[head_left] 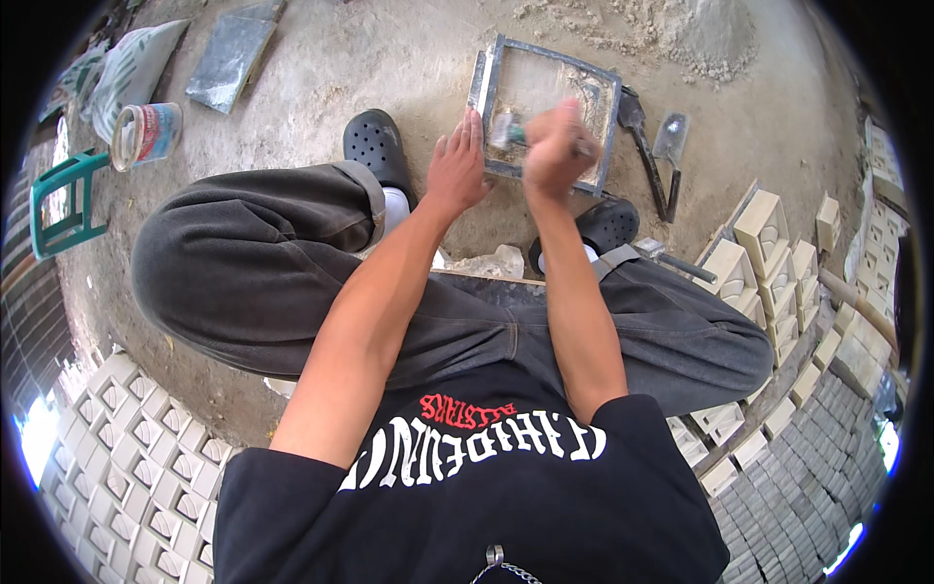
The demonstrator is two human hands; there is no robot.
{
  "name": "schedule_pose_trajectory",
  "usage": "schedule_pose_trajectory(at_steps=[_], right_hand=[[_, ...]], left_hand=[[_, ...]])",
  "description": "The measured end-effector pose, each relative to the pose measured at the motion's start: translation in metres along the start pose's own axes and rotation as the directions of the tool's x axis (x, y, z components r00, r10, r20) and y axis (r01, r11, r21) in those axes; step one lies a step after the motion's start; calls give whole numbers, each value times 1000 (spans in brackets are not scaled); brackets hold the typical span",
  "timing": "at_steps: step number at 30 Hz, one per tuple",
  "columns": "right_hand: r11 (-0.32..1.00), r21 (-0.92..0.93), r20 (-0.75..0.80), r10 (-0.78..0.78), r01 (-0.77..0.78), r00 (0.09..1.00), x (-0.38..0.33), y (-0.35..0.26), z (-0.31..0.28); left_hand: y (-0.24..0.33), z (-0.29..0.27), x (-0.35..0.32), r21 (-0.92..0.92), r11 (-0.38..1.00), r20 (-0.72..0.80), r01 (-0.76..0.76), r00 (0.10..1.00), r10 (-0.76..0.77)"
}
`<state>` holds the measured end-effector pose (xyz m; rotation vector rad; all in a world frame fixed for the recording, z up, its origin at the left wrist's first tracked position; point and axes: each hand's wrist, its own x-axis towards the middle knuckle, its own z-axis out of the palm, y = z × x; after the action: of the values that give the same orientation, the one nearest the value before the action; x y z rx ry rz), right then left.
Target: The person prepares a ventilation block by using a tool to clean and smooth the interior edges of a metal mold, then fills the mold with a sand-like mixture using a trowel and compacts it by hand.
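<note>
Between my feet a rectangular metal mould frame [557, 58] lies flat on the ground, its inside dusted with pale powder. My right hand [561, 151] is closed round what looks like a small brush [505, 132], with a green part and a pale head. Motion blurs the tool, and its head is over the left part of the frame. My left hand [459, 167] lies flat with fingers stretched out, its fingertips at the frame's left edge. Just right of the frame are a dark-handled trowel [632, 112] and a second trowel with a paler blade [671, 136].
A heap of grey powder [705, 39] rises beyond the frame. Cast pale blocks [764, 229] are stacked at right, with more blocks [136, 457] at lower left. Far left hold a green stool [68, 204], a bucket [146, 136], a sack [136, 68] and a flat slab [233, 54].
</note>
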<state>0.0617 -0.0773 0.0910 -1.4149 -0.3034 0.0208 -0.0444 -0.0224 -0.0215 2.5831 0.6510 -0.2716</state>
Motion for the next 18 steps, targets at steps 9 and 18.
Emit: schedule_pose_trajectory(at_steps=[9, 18], right_hand=[[998, 36, 32, -46, 45, 998, 5, 2, 2], [1000, 2, 110, 12, -12, 994, 1, 9, -8]], left_hand=[[-7, 5, 5, -111, 994, -5, -12, 1000, 11], [-1, 2, 13, -23, 998, -78, -52, 996, 50]])
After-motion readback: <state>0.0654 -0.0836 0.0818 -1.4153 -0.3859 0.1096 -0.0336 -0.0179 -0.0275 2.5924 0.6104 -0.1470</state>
